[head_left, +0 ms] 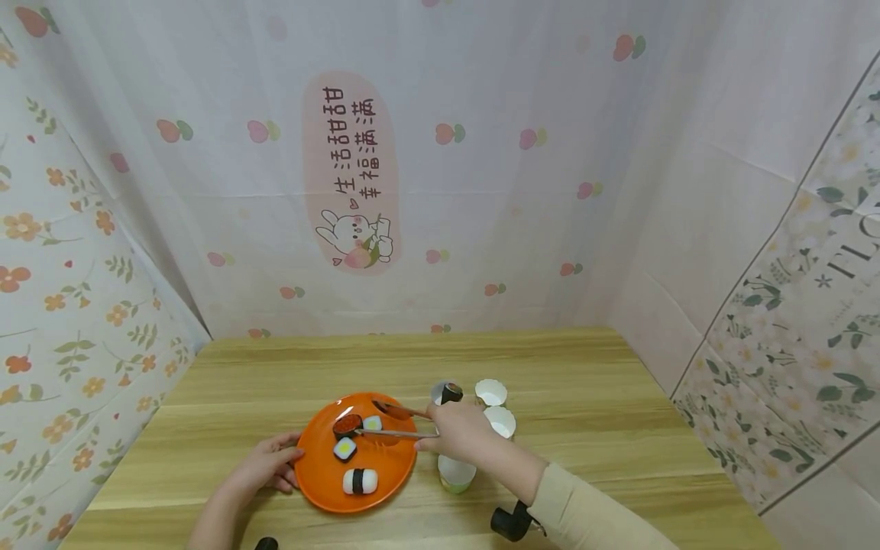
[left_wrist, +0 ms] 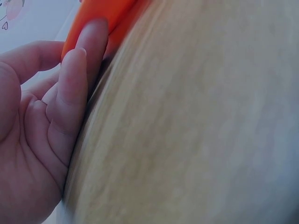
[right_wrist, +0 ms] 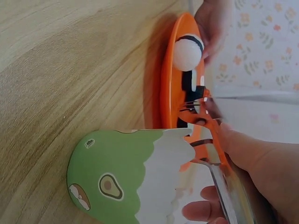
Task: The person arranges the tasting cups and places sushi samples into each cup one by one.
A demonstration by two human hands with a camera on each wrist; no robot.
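Observation:
My left hand [head_left: 264, 464] grips the left rim of an orange plate [head_left: 323, 489], its fingertips against the edge in the left wrist view. Toy sushi lies on the plate: a red-topped piece [head_left: 347, 425], two pieces with yellow centres [head_left: 345, 449] and a white one with a black band [head_left: 360, 481]. My right hand [head_left: 462, 431] holds a pair of tongs [head_left: 406, 435] reaching left over the plate. One arm of the tongs ends right at the red-topped piece; the other is spread apart beyond it. Nothing shows pinched between the tips.
Several paper cups [head_left: 491, 394] stand right of the plate, partly hidden by my right hand. A dark sushi roll [head_left: 451, 393] shows in one. The nearest cup [right_wrist: 112, 175] has green avocado print. A black object [head_left: 510, 524] lies by my right sleeve. Curtains [head_left: 481, 229] surround the wooden table.

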